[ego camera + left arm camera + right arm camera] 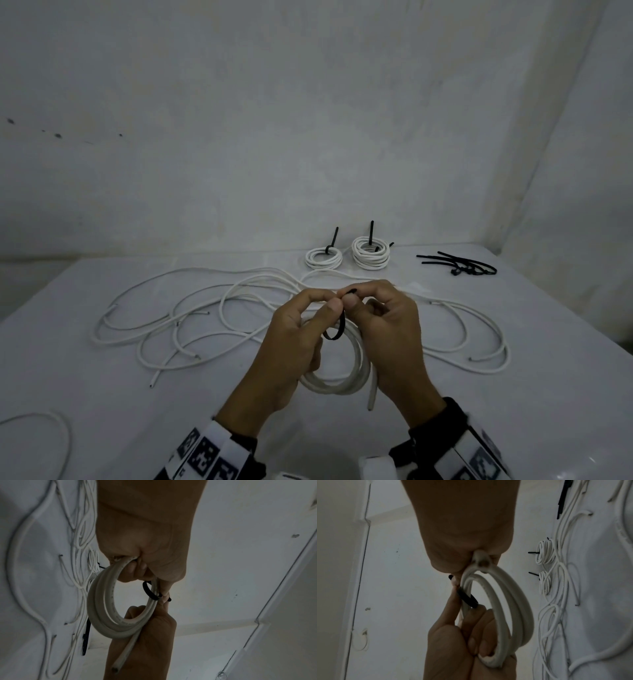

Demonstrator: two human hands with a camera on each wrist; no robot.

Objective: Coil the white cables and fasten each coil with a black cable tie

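Above the white table [513, 394] both hands hold one coil of thick white cable [342, 383]. A black cable tie [337, 330] loops round the coil's top strands. My left hand [334, 298] has its lower fingers curled through the coil [102, 615], and its thumb and forefinger pinch the tie [149, 592]. My right hand [354, 295] pinches the tie's tip against the left fingertips and also grips the coil [510, 601] in its palm. The cable's cut end [372, 401] hangs free below the right hand.
Two tied coils [323, 257] [371, 255] stand at the back by the wall, their tie tails upright. Spare black ties [462, 267] lie at the back right. Loose white cables [205, 308] sprawl across the table's middle, and another cable [51, 428] curls at the front left.
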